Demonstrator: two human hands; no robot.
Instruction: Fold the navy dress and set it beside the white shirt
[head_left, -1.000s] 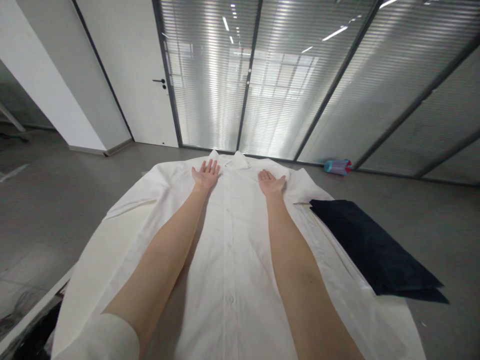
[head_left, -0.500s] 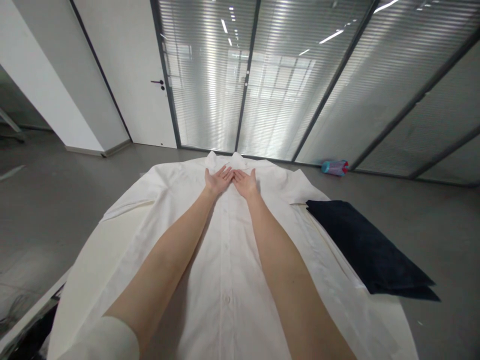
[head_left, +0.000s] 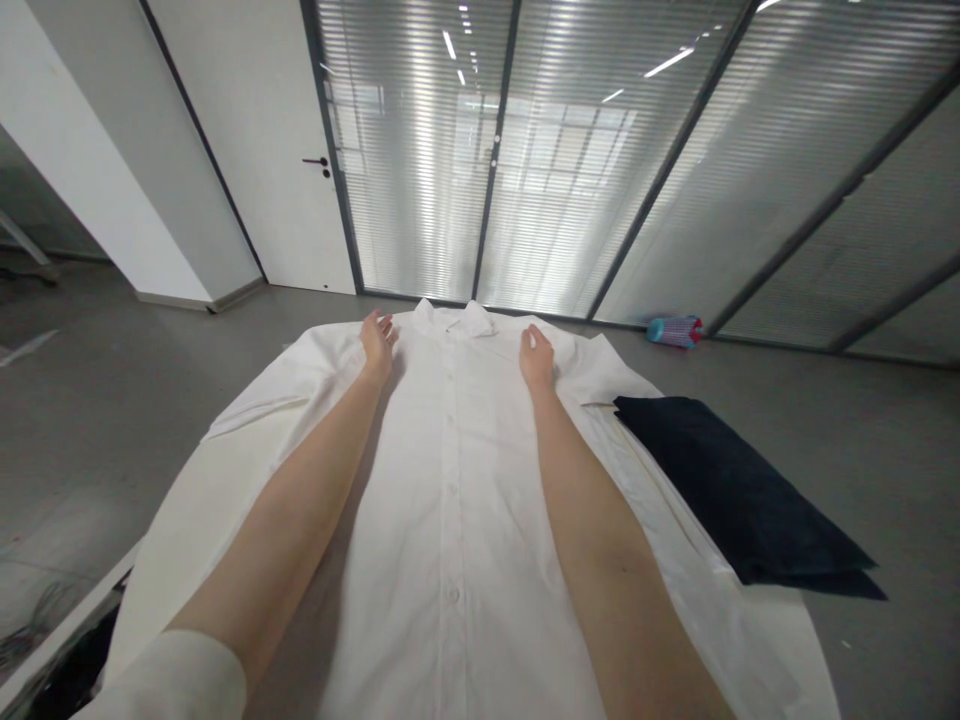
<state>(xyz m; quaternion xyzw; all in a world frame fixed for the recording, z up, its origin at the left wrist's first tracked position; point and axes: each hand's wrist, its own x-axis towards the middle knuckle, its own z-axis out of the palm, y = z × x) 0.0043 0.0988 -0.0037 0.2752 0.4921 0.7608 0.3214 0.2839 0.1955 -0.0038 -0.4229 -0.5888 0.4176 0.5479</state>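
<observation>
Now, head view only, line by line.
Left hand: the left hand (head_left: 377, 341) lies on the white shirt (head_left: 457, 500) at the shoulder, just left of the collar (head_left: 454, 318), palm down, arm stretched out along the shirt front.
Left grip: fingers loosely apart and flat on the cloth, nothing clamped between them.
Right hand: the right hand (head_left: 537, 357) rests on the opposite shoulder of the shirt, just right of the collar, well apart from the left hand.
Right grip: fingers curled in and drawn together against the cloth; whether a fold is pinched under them cannot be told.
Shirt: spread face up on the table (head_left: 806, 625), buttoned, its button strip (head_left: 450, 480) running between the two forearms from near the person up to the collar beyond the hands; one sleeve lies out to the left of the left hand.
Dark cloth: a folded navy cloth (head_left: 739, 490) lies on the table to the right of the right hand, nearer the person, its edge touching the shirt's side.
Far floor: a small striped roll (head_left: 675, 331) lies on the floor beyond and right of the right hand, by the glass wall (head_left: 600, 180).
</observation>
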